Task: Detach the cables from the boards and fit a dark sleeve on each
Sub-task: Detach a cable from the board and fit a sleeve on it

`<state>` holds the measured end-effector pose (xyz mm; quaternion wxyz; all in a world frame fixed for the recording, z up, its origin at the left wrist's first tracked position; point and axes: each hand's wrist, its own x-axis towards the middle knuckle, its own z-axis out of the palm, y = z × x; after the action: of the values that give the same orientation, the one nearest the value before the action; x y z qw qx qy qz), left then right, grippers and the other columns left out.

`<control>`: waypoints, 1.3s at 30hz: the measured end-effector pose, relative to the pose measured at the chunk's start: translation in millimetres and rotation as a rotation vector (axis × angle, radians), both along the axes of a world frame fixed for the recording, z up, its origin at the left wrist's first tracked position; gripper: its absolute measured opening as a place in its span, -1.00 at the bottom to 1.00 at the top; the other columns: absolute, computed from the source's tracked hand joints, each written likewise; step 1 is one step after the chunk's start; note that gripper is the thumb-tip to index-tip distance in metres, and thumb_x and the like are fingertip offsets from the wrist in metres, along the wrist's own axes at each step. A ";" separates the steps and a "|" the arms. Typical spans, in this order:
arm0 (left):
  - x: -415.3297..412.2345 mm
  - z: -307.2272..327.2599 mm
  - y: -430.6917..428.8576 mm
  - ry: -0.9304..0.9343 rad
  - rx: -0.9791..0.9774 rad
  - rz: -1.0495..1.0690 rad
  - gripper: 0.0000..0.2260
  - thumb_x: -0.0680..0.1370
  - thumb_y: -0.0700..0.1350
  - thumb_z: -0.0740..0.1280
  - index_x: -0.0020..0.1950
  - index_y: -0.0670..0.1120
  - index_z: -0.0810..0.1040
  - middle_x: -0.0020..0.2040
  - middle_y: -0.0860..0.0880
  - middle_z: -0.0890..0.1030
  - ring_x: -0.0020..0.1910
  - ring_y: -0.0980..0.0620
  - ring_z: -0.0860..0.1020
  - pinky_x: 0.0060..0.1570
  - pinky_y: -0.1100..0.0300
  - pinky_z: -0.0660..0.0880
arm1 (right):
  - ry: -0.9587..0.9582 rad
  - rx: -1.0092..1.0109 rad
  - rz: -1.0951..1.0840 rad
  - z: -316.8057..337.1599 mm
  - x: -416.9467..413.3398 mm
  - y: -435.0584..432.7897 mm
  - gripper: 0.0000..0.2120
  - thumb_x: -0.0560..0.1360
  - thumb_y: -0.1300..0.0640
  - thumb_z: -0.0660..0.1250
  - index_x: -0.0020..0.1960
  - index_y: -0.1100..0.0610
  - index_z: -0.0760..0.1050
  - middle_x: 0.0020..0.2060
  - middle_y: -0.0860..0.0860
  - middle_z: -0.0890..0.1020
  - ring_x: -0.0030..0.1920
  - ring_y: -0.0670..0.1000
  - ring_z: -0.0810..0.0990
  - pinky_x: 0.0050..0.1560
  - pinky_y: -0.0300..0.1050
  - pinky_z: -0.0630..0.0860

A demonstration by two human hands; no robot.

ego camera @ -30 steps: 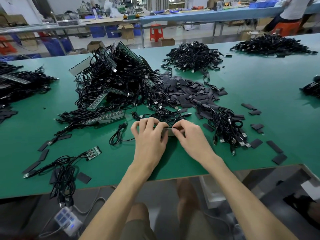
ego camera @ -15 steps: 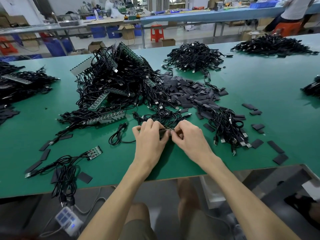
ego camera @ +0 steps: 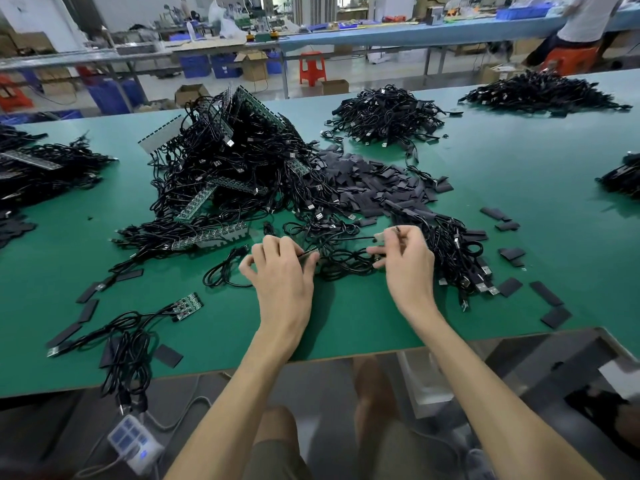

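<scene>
My left hand (ego camera: 282, 268) pinches a flat dark sleeve (ego camera: 308, 254) near the front middle of the green table (ego camera: 346, 323). My right hand (ego camera: 405, 258) pinches the small board end (ego camera: 394, 230) of a black cable (ego camera: 346, 239), a hand's width right of the sleeve. The cable runs from that end back towards the sleeve. A big heap of cables on long boards (ego camera: 235, 174) lies behind my left hand. A pile of loose dark sleeves (ego camera: 374, 181) lies behind my right hand.
A bundle of cables (ego camera: 457, 258) lies just right of my right hand. Loose sleeves (ego camera: 550, 296) dot the front right. A small board with cables (ego camera: 187, 304) lies front left. More cable heaps (ego camera: 388, 116) sit at the back. The table edge is close below my wrists.
My hands were together over one small piece. They have drawn apart: the right hand has moved right and up with the cable end, the left stays with the sleeve.
</scene>
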<state>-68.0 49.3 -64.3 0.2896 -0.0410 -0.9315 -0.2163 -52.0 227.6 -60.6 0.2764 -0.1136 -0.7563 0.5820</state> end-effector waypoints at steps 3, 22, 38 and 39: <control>2.9 1.0 0.8 0.026 0.008 0.005 -0.80 0.59 0.01 0.42 -0.01 -0.10 0.51 0.04 -0.06 0.46 0.08 -0.10 0.37 0.18 -0.03 0.20 | 0.071 -0.232 -0.061 4.2 3.0 3.9 -0.86 0.74 0.13 0.12 0.02 0.09 0.38 -0.07 0.01 0.70 -0.20 -0.02 0.76 -0.25 -0.13 0.66; 6.1 3.3 -2.2 0.047 0.084 0.025 -0.79 0.57 -0.05 0.41 0.11 -0.09 0.46 0.18 -0.07 0.46 0.23 -0.12 0.38 0.32 -0.08 0.18 | 0.217 -0.297 -0.147 7.0 7.6 1.8 -0.83 0.76 0.13 0.02 0.01 0.02 0.29 -0.12 0.12 0.71 -0.17 0.04 0.76 -0.23 -0.06 0.67; 6.0 0.0 -5.9 -0.132 -0.108 0.050 -0.45 0.39 -0.51 0.24 0.35 -0.20 0.48 0.35 -0.16 0.42 0.38 -0.18 0.33 0.43 -0.05 0.12 | 0.247 -0.360 -0.291 4.8 8.0 5.4 -0.84 0.75 0.08 0.06 0.01 -0.01 0.32 -0.25 -0.06 0.47 -0.34 -0.13 0.45 -0.34 -0.23 0.41; 6.6 1.6 -5.7 -0.122 -0.078 0.050 -0.44 0.38 -0.53 0.23 0.35 -0.22 0.48 0.37 -0.18 0.41 0.40 -0.19 0.32 0.45 -0.07 0.11 | 0.239 -0.334 -0.274 5.0 8.3 4.6 -0.85 0.75 0.07 0.06 0.01 -0.01 0.32 -0.26 -0.06 0.47 -0.34 -0.13 0.45 -0.35 -0.23 0.41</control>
<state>-61.3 43.6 -62.7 0.2360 -0.0155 -0.9558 -0.1746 -43.6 232.2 -55.6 0.4175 -0.1898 -0.5890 0.6654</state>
